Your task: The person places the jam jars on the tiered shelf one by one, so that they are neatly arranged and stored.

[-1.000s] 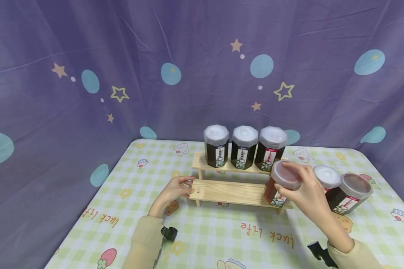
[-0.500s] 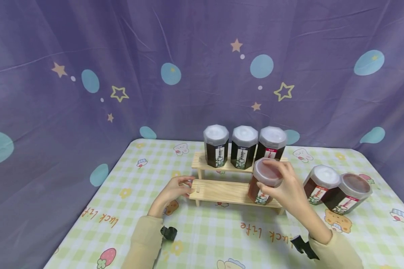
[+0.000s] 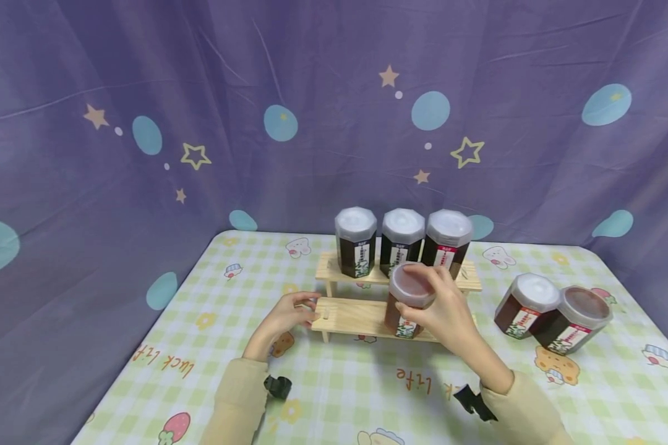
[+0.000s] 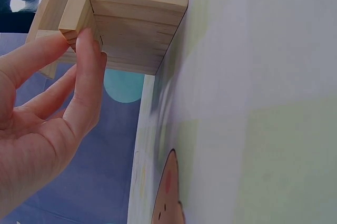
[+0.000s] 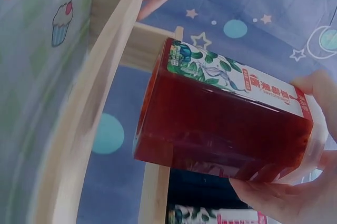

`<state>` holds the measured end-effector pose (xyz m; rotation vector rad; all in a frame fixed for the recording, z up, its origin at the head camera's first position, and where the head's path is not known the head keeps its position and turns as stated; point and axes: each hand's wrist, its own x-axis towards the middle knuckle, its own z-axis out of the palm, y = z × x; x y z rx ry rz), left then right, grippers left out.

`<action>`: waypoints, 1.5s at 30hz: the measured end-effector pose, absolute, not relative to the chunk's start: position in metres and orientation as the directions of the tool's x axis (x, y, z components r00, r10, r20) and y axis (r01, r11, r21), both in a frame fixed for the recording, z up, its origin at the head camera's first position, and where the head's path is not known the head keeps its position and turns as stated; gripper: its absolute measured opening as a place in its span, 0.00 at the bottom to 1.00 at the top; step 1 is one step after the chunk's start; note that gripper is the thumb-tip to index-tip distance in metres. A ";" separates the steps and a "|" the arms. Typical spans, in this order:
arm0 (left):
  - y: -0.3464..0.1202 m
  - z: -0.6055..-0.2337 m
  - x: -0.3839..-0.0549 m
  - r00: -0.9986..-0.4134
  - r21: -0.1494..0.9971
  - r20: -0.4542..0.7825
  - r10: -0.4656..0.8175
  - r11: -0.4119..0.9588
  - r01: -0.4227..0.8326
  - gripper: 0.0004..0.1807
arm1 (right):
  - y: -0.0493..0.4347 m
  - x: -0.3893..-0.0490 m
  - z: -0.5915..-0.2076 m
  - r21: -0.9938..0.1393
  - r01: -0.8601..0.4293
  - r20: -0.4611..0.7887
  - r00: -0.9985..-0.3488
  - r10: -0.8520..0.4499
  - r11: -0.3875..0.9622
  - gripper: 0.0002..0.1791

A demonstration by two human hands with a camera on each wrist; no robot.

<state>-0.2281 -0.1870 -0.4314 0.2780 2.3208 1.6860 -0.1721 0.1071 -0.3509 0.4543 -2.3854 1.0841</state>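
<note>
My left hand pinches the left end of a two-step wooden rack; in the left wrist view the thumb and a finger are on the corner of its board. By its lid, my right hand grips a jar of red jam. In the right wrist view this red jar shows a leafy label, and a gap separates its base from the lower board. Three dark jam jars with frosted lids line the upper step.
To the right of the rack, two more jars stand close together on the checked tablecloth: one with a white lid and one with a reddish lid. A purple curtain hangs behind the table.
My right hand has carried the red jam jar leftward along the lower step, from its right end to near its middle. The left hand keeps its place on the rack.
</note>
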 end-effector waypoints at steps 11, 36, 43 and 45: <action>-0.186 -0.431 -0.227 -0.951 0.952 -0.108 0.290 0.307 -0.014 0.26 | 0.083 -0.176 -0.351 -0.616 -0.498 0.533 -0.834 -0.142 0.610 0.32; -0.185 -0.425 -0.227 -0.943 0.958 -0.113 0.313 0.286 -0.020 0.27 | 0.037 -0.194 -0.360 -0.590 -0.574 0.576 -0.792 -0.202 0.568 0.30; -0.186 -0.433 -0.230 -0.948 0.954 -0.093 0.305 0.299 0.003 0.26 | 0.030 -0.197 -0.361 -0.614 -0.549 0.537 -0.817 -0.210 0.566 0.31; -0.187 -0.433 -0.230 -0.947 0.954 -0.089 0.308 0.298 0.008 0.26 | 0.028 -0.198 -0.363 -0.616 -0.550 0.538 -0.817 -0.210 0.564 0.31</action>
